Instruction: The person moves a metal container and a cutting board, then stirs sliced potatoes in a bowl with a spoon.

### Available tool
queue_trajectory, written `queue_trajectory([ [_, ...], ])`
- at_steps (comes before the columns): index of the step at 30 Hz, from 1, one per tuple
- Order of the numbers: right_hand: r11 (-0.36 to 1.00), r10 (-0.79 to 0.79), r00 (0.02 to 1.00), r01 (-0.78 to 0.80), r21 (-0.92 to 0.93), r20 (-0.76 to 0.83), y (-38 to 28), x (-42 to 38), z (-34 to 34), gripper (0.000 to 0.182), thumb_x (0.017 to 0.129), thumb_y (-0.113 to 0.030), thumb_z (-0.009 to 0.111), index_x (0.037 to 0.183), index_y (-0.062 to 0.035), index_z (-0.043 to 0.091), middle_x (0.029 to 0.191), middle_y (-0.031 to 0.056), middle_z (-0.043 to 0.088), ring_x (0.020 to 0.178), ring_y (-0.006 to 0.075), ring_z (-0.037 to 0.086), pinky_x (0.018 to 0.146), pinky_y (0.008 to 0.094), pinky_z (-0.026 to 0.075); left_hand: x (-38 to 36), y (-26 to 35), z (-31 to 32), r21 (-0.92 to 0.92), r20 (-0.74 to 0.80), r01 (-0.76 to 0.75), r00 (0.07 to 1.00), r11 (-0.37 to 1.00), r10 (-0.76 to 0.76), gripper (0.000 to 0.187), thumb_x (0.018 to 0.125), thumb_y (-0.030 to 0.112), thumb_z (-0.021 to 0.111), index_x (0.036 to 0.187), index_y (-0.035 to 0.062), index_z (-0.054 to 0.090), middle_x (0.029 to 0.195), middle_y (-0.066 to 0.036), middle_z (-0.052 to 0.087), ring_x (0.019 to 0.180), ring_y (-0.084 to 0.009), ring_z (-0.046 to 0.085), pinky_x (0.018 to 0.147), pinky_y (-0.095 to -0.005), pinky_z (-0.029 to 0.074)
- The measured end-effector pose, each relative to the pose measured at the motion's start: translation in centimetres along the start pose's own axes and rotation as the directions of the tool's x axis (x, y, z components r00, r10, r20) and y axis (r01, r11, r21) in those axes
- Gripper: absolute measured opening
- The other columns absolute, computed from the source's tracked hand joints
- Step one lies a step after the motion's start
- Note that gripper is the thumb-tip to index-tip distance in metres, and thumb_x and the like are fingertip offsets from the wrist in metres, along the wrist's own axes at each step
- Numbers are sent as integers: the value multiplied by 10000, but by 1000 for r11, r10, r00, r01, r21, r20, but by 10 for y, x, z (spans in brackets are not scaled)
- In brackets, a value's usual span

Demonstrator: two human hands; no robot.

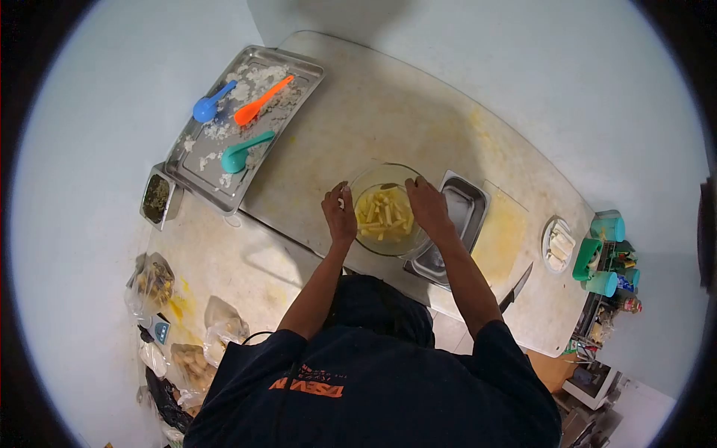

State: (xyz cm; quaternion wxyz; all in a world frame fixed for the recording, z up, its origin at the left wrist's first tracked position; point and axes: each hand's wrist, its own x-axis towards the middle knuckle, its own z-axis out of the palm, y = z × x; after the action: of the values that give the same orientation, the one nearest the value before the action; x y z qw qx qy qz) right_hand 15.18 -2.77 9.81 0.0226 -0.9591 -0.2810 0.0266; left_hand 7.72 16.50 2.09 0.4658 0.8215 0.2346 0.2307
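Note:
A clear glass bowl (373, 243) with several pale yellow cut sticks (382, 215) in it stands on the worn pale table (388, 112) in front of me. My left hand (340, 215) grips the bowl's left rim, fingers curled over the edge. On the right rim sits my right hand (427, 205), also closed on it. Both forearms reach forward from my dark shirt.
A steel pan (467, 201) touches the bowl's right side. At back left, a metal tray (299, 69) holds blue, orange and teal scoops among white crumbs, with a small tin (157, 198) beside it. A knife (517, 287), a plate (556, 243), teal cups (606, 228) lie right; bags (149, 284) left.

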Motion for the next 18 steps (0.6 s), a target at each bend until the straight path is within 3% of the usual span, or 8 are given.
queue_trajectory([
  [3, 998, -16, 999, 14, -69, -29, -6, 9, 23, 169, 882, -89, 583, 1042, -37, 590, 1031, 131, 596, 941, 303, 682, 737, 405, 589, -1, 1, -1, -43, 49, 52, 998, 998, -50, 314, 1035, 284, 511, 1218, 66, 643, 971, -114, 581, 950, -269, 501, 866, -402, 424],
  [6, 1000, 25, 994, -26, 5, 109, -12, 13, 34, 201, 851, -40, 584, 1051, -23, 587, 1047, 156, 609, 931, 367, 676, 787, 453, 574, -1, 0, -2, -29, 68, 69, 995, 997, -67, 313, 1036, 279, 509, 1218, 61, 642, 970, -116, 581, 943, -269, 498, 865, -406, 423],
  [11, 960, 139, 942, -205, 193, 306, -3, 13, 62, 293, 828, -16, 569, 1103, -67, 656, 1101, 172, 652, 973, 366, 672, 828, 485, 548, -1, -1, 0, 6, 38, 34, 999, 999, -34, 346, 1046, 323, 500, 1221, 65, 650, 1007, -96, 619, 894, -221, 515, 826, -371, 446],
  [15, 929, 75, 896, -222, 295, 438, 5, 8, 72, 378, 811, -7, 561, 1147, -123, 689, 1147, 161, 667, 1025, 348, 659, 859, 475, 535, -1, -4, 1, 5, 15, -5, 1000, 1000, 5, 365, 1043, 344, 502, 1227, 67, 652, 997, -92, 614, 890, -214, 509, 820, -361, 445],
  [18, 927, -13, 927, -129, 352, 375, 7, -2, 62, 344, 837, -39, 556, 1143, -126, 686, 1146, 153, 663, 1057, 334, 648, 864, 474, 529, -1, 0, -2, -50, 75, 80, 994, 996, -76, 325, 1041, 290, 496, 1245, 76, 632, 968, -107, 565, 923, -262, 487, 857, -399, 421],
])
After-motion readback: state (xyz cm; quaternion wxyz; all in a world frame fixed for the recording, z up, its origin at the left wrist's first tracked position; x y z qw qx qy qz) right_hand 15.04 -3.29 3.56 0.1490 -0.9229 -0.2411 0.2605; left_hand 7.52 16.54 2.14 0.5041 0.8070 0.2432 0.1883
